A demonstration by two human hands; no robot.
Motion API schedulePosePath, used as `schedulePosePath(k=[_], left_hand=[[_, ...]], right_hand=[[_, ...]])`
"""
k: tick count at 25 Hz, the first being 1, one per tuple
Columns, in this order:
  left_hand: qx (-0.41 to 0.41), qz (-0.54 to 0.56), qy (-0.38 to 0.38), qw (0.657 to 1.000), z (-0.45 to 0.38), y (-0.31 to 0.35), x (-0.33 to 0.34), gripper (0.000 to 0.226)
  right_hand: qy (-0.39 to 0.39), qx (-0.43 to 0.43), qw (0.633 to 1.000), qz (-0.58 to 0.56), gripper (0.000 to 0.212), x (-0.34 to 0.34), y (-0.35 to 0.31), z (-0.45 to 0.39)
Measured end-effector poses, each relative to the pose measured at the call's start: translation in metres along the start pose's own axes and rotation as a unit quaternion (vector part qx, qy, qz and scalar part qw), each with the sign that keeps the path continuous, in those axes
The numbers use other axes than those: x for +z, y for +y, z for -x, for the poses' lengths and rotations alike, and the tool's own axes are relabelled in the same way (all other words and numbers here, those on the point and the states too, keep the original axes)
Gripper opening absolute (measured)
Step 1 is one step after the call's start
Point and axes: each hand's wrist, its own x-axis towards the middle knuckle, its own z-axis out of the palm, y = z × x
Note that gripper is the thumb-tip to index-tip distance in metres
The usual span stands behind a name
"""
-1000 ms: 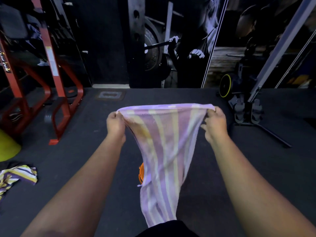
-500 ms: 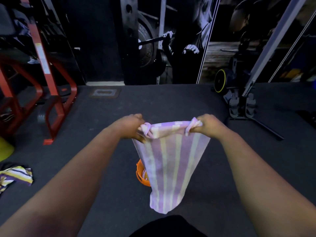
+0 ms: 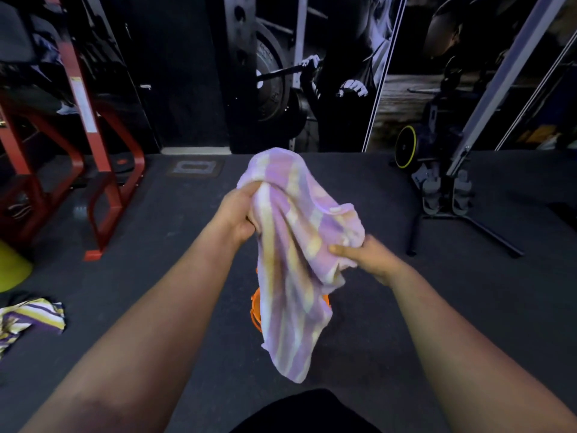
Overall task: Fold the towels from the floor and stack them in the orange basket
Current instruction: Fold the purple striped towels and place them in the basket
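Fingers of left hand grip striped towel at its upper edge; right hand pinches a lower fold. Towel hangs lengthwise downward, above orange basket on floor.

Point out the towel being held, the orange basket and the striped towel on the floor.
held towel (image 3: 290,245): head view, middle of cloth.
orange basket (image 3: 255,310): head view, left rim.
floor towel (image 3: 31,317): head view, crumpled middle.
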Motion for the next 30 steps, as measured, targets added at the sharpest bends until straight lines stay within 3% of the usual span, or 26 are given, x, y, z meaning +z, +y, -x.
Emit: schedulePosePath(k=[2,5,6,9,11,13,15,17,18,21,23,25,26,28,30], left_hand=[[0.003,0.017,-0.067,0.998,0.001,-0.014,-0.02,0.034],[-0.062,-0.244,-0.108,0.962,0.027,-0.056,-0.048,0.039],[-0.068,-0.248,-0.089,0.962,0.032,-0.059,-0.049,0.03],[-0.002,-0.106,-0.026,0.994,0.029,-0.033,-0.032,0.017],[0.038,-0.006,-0.005,0.999,0.022,-0.006,-0.023,0.023],[0.044,0.052,-0.035,0.997,0.021,0.001,-0.027,0.052],[-0.036,-0.108,-0.048,0.992,0.032,-0.019,-0.048,0.07],[-0.129,-0.267,-0.104,0.949,0.05,-0.051,-0.067,0.056],[-0.137,-0.273,-0.111,0.946,0.055,-0.062,-0.07,0.044],[-0.062,-0.129,-0.045,0.989,0.047,-0.057,-0.064,0.025],[-0.016,-0.009,-0.014,1.0,0.035,-0.038,-0.055,0.026],[0.007,0.069,-0.033,0.997,0.028,-0.032,-0.055,0.036],[0.004,0.04,-0.056,0.998,0.028,-0.036,-0.058,0.044],[-0.038,-0.142,-0.073,0.986,0.037,-0.059,-0.07,0.048],[-0.067,-0.26,-0.047,0.962,0.043,-0.079,-0.08,0.025]], right_hand=[[0.056,-0.009,0.99,-0.127,0.016,0.005,-0.009,-0.003],[0.084,0.003,0.98,-0.182,0.025,-0.004,-0.03,-0.014],[0.085,0.002,0.975,-0.208,0.03,-0.008,-0.034,-0.015],[-0.005,-0.02,0.95,-0.313,0.064,-0.012,-0.024,-0.009],[-0.034,0.036,0.973,-0.226,0.074,-0.002,-0.009,0.002],[-0.074,0.076,0.99,-0.092,0.073,0.011,0.004,0.009],[-0.033,0.062,0.993,-0.097,0.05,0.019,0.003,0.008],[0.031,0.043,0.984,-0.171,0.034,0.015,-0.009,0.005],[0.051,0.032,0.976,-0.21,0.034,0.012,-0.016,0.003],[0.007,0.029,0.947,-0.319,0.048,-0.001,-0.011,0.0],[-0.049,0.073,0.979,-0.183,0.042,0.002,0.004,0.008],[-0.09,0.077,0.993,-0.008,0.021,0.011,0.015,0.017],[-0.077,0.063,0.995,-0.002,0.014,0.015,0.015,0.017],[-0.015,0.038,0.996,-0.077,0.009,0.019,0.007,0.014],[0.025,0.006,0.992,-0.12,0.016,0.016,-0.004,0.006]])
